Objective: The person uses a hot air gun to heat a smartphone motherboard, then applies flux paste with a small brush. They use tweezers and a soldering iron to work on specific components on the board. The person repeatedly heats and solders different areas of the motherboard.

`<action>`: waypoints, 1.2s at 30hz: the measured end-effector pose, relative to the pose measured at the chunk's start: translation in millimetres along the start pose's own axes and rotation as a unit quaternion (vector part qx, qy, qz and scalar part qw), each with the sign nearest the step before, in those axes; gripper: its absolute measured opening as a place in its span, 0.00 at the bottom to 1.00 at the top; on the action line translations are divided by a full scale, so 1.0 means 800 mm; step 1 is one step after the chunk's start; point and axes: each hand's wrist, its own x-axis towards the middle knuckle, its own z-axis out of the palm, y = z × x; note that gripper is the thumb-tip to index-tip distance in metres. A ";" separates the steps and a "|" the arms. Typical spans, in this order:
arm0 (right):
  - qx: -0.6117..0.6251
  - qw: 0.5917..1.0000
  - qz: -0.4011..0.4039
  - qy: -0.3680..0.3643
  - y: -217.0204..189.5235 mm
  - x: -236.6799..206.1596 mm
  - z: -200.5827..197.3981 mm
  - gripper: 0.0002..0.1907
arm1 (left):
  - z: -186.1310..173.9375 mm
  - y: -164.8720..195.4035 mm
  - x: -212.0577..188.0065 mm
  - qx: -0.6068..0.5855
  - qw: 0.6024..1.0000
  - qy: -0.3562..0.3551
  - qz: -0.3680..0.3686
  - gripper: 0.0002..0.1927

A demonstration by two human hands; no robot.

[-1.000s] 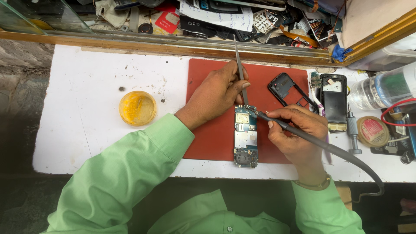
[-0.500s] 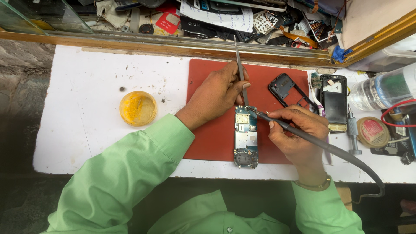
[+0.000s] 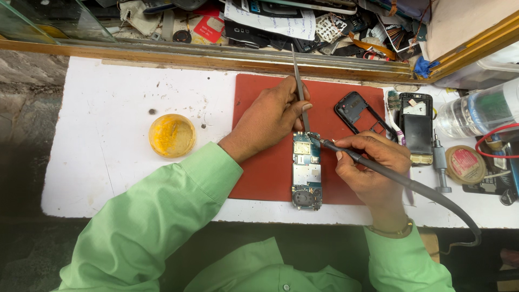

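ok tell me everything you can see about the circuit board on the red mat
The circuit board is a narrow, bare phone board, blue-green with pale metal shields and a round dark part at its near end. It lies flat and lengthwise on the red mat, its near end close to the mat's front edge. At its far end the tweezers in the left hand and the soldering iron tip in the right hand meet.
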 end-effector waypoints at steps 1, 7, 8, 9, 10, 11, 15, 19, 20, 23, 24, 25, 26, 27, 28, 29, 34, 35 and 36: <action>0.001 1.000 0.001 0.000 0.000 0.000 0.000 0.09 | 0.000 0.000 0.000 0.001 1.000 0.000 0.000 0.07; 0.003 1.000 -0.001 0.003 0.001 0.000 -0.001 0.08 | 0.001 0.001 0.000 -0.001 1.000 0.001 -0.004 0.07; 0.005 1.000 -0.002 0.003 0.001 0.000 -0.001 0.08 | 0.001 0.001 0.000 -0.002 1.000 0.001 -0.002 0.07; 0.008 1.000 -0.002 0.003 0.000 0.000 0.000 0.08 | 0.001 0.000 0.000 -0.002 1.000 0.001 -0.003 0.07; 0.006 1.000 -0.002 0.003 0.000 0.000 0.000 0.08 | 0.001 0.000 0.000 -0.002 1.000 0.000 -0.003 0.07; 0.004 1.000 -0.002 0.002 0.000 0.000 0.000 0.09 | 0.001 0.000 0.000 -0.002 1.000 0.000 -0.004 0.07; -0.006 1.000 0.005 -0.002 -0.001 0.000 -0.001 0.09 | 0.001 -0.001 0.001 -0.004 1.000 -0.001 -0.003 0.07; 0.005 1.000 -0.001 -0.001 -0.001 0.000 0.000 0.09 | 0.001 0.000 0.001 0.001 1.000 0.000 -0.005 0.07; 0.008 1.000 0.002 0.000 0.000 0.000 0.000 0.08 | 0.000 0.000 0.001 0.004 1.000 0.000 -0.007 0.07; 0.004 1.000 0.006 0.007 0.001 -0.001 -0.001 0.08 | 0.000 0.001 -0.001 -0.004 1.000 -0.001 -0.006 0.07; 0.000 1.000 0.007 0.010 0.002 -0.001 -0.002 0.08 | 0.000 0.001 -0.001 -0.001 1.000 0.001 -0.005 0.07; 0.004 1.000 0.003 0.011 0.003 -0.002 -0.002 0.08 | 0.000 0.002 -0.001 0.001 1.000 0.001 -0.005 0.07; 0.009 1.000 -0.001 0.012 0.004 -0.002 -0.002 0.08 | 0.000 0.002 -0.001 0.003 1.000 0.002 -0.004 0.07; 0.014 1.000 -0.006 0.014 0.005 -0.002 -0.001 0.08 | 0.000 0.002 0.000 0.004 1.000 0.001 -0.005 0.07; 0.014 1.000 -0.010 0.015 0.005 -0.003 -0.001 0.08 | 0.000 0.002 0.000 0.004 1.000 0.001 -0.006 0.07; 0.015 1.000 -0.013 0.015 0.005 -0.003 -0.001 0.08 | 0.000 0.002 0.000 0.005 1.000 0.001 -0.007 0.07; -0.004 0.999 0.002 0.041 0.000 -0.002 -0.001 0.08 | 0.001 0.001 0.000 0.003 1.000 0.001 -0.003 0.07; -0.012 0.998 0.011 0.052 -0.002 -0.001 0.000 0.08 | 0.001 0.001 0.000 0.004 1.000 0.001 -0.001 0.07; -0.021 0.998 0.021 0.063 -0.004 0.000 0.000 0.08 | 0.000 0.000 0.001 0.001 1.000 0.000 -0.002 0.07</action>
